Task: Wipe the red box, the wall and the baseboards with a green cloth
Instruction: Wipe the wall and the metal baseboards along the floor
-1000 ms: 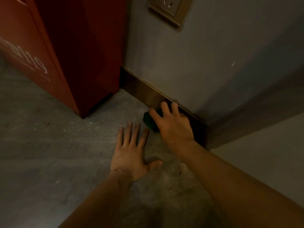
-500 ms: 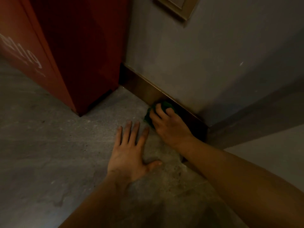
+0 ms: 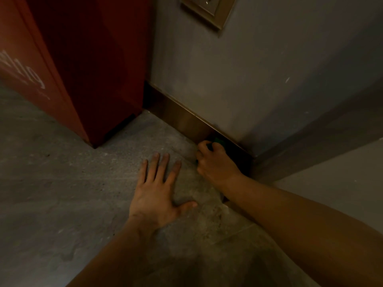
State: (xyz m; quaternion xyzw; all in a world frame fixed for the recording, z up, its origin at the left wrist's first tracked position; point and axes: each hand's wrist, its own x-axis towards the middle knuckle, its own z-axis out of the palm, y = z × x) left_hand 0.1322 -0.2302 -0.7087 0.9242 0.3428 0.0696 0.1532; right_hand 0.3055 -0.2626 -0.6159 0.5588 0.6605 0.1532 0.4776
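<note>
My right hand [image 3: 213, 161] is closed on a green cloth [image 3: 218, 141] and presses it against the brass-coloured baseboard [image 3: 178, 116] near the wall's outer corner. Only a small patch of the cloth shows past my fingers. The grey wall [image 3: 238, 79] rises above the baseboard. A tall red box [image 3: 87, 65] with white lettering on its front stands on the floor at the left, against the wall. My left hand [image 3: 159, 193] lies flat on the grey floor, fingers spread, just left of my right hand.
A brass-framed wall socket [image 3: 207, 9] sits on the wall at the top. The wall turns a corner at the right, where a darker baseboard [image 3: 310, 146] runs off to the right. The concrete floor [image 3: 51, 183] spreads out to the left.
My right hand has slid the cloth to the right along the baseboard toward the corner and curled tighter over it. My left hand has stayed flat on the floor.
</note>
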